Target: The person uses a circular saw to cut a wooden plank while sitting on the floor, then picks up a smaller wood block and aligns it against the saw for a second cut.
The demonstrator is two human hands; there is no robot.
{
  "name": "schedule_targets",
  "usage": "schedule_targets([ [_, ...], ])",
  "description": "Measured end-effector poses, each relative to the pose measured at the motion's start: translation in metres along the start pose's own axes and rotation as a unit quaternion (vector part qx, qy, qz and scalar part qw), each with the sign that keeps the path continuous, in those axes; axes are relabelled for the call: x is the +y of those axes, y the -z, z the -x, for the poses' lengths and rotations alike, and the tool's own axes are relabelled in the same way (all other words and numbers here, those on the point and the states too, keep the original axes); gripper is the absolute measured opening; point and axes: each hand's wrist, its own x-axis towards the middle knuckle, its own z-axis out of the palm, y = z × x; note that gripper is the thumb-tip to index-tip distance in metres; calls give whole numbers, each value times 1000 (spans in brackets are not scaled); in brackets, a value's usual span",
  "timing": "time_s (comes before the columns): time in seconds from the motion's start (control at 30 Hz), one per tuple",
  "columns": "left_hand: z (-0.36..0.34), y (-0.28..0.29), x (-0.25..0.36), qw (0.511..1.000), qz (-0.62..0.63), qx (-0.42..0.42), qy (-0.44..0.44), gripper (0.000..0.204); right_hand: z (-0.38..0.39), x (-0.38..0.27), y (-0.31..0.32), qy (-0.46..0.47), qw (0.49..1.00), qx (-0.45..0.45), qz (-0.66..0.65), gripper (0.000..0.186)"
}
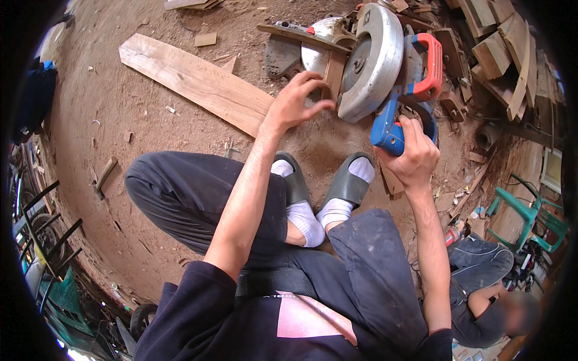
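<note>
A miter saw (pixel 372 66) with a grey metal blade guard, a blue handle and a red carrying handle stands on the dirt ahead of me. My right hand (pixel 412 147) is wrapped round its blue handle. To the left of the blade guard, my left hand (pixel 301 101) is held with curved fingers and the thumb apart, nothing between them. A short piece of wood (pixel 335 73) sits just past those fingertips, against the saw. Behind my left wrist, a long wooden plank (pixel 195 81) lies on the ground, its near end partly hidden by my forearm.
Stacked timber offcuts (pixel 497 51) fill the far right. A hammer (pixel 105 178) lies on the ground at left, among wood scraps. A green plastic chair (pixel 524 216) is at right, and another person (pixel 481 289) sits low behind my right arm. Metal frames (pixel 51 240) line the left.
</note>
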Motion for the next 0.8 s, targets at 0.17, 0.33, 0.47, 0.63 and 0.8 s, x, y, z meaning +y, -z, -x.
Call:
schedule_targets([
  [0.17, -3, -6, -5, 929, 94, -29, 356, 34, 0, 1, 0, -1, 1000, 2, 1, 67],
  [0.33, 10, -27, 2, 841, 304, -47, 445, 37, 1, 1, -1, -7, 1000, -10, -1, 66],
  [0.47, 12, -36, 4, 836, 338, -53, 428, 34, 2, 3, 0, -12, 1000, -14, 2, 66],
  [0.63, 15, -37, 0, 846, 330, -41, 416, 34, 2, 2, -2, -11, 1000, -7, -1, 68],
  [0.8, 14, -33, 6, 843, 331, -29, 423, 36, 2, 2, -3, -3, 1000, 0, 10, 72],
])
